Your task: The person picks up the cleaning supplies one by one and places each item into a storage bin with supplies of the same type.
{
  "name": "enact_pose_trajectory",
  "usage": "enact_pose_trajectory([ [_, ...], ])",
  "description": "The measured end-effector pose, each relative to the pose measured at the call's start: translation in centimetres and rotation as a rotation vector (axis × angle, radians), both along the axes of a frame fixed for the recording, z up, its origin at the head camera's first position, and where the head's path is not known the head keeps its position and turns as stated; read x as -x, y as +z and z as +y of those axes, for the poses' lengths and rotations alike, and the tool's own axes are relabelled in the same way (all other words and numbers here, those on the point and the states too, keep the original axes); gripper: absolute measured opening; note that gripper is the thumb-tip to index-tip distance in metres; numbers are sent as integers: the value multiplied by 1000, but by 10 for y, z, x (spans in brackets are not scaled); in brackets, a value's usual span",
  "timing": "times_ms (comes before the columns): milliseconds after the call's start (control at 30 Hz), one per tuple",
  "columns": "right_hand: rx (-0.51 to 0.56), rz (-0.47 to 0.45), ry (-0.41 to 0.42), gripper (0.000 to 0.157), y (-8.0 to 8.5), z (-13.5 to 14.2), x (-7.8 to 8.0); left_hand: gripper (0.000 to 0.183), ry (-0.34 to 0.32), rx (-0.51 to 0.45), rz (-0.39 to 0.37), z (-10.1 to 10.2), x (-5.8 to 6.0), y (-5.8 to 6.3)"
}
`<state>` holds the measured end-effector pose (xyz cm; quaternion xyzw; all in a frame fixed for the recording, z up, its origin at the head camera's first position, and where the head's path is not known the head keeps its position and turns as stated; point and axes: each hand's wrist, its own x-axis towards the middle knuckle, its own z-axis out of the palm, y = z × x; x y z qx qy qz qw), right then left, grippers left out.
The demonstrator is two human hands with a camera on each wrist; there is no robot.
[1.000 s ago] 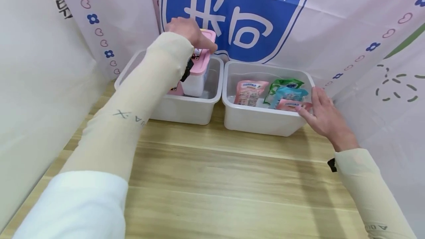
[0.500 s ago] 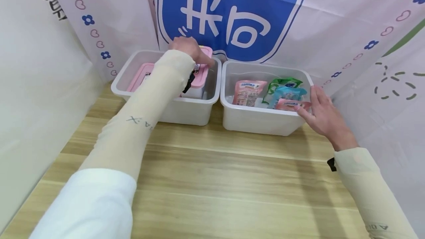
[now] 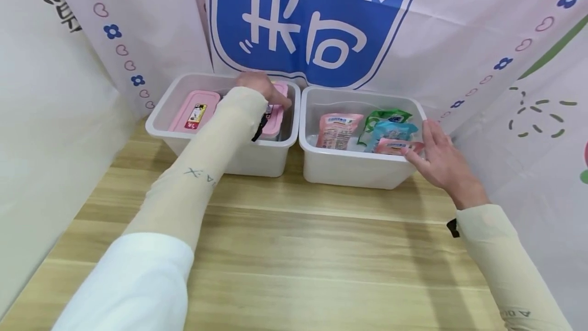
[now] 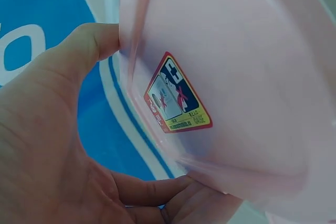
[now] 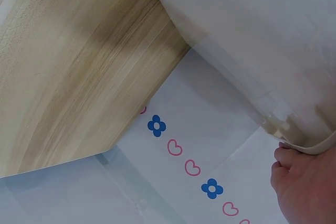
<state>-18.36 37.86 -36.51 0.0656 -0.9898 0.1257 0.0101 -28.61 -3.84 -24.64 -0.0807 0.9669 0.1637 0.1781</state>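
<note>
My left hand (image 3: 260,88) reaches into the left white plastic bin (image 3: 250,161) and grips a pink-lidded box (image 3: 277,120) by its lid edges. In the left wrist view, the thumb and fingers span the pink lid (image 4: 252,77), which bears a warning label. A second pink-lidded box (image 3: 209,104) lies to its left in the same bin. At the right white bin (image 3: 349,170), my right hand (image 3: 445,163) holds the right front corner, thumb over the rim. The right wrist view shows fingers (image 5: 286,156) curled at that rim.
Inside the right bin are a pink pouch (image 3: 339,131), a green pouch (image 3: 390,114), a blue pouch (image 3: 394,130) and another pink pouch (image 3: 396,147). Both bins stand side by side on a wooden tabletop (image 3: 312,249), against a printed cloth backdrop (image 3: 459,29).
My left hand has lowered the pink-lidded box into the left bin, so its lid now sits near rim height. The right hand keeps its place on the right bin.
</note>
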Motion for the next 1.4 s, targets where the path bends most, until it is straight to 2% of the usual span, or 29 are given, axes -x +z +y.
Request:
enact_pose_trajectory([
  [133,-4,0,6,99,-1,-1,1,87,-25,-11,-2,-3,2,-8],
  [300,-17,-18,11,100,-2,-4,1,87,-86,51,-49,-6,9,-16],
  [433,-20,-20,14,100,-3,-6,1,94,-122,16,-86,-8,17,-23],
  [567,-26,-18,12,99,-3,-6,1,95,-168,-21,-87,-7,26,-30],
  [700,-27,-10,10,99,-3,-5,1,97,-225,17,-120,-4,27,-29],
  [800,-23,-3,8,100,-4,-3,0,94,-242,41,-159,2,26,-24],
  [833,-22,-3,7,100,-5,-2,0,94,-252,51,-164,3,30,-26],
  [867,-18,-1,6,99,-5,-1,-1,94,-273,71,-152,4,40,-34],
  [900,-16,0,6,99,-5,0,-1,99,-296,93,-148,4,56,-46],
  [933,-14,2,5,99,-5,1,-2,104,-292,94,-140,4,70,-57],
  [967,-12,3,5,99,-6,1,-2,109,-298,107,-131,3,90,-73],
  [1067,-8,2,8,99,-6,3,-2,105,-299,98,-137,5,89,-71],
  [1100,-11,0,8,100,-6,3,-2,104,-287,91,-164,6,81,-63],
  [1167,-16,-4,7,100,-5,3,-2,90,-250,72,-196,10,52,-40],
  [1200,-17,-6,6,100,-5,3,-1,82,-234,60,-212,12,34,-24],
  [1400,-7,-3,1,100,-4,4,2,80,-131,71,-253,17,37,-20],
])
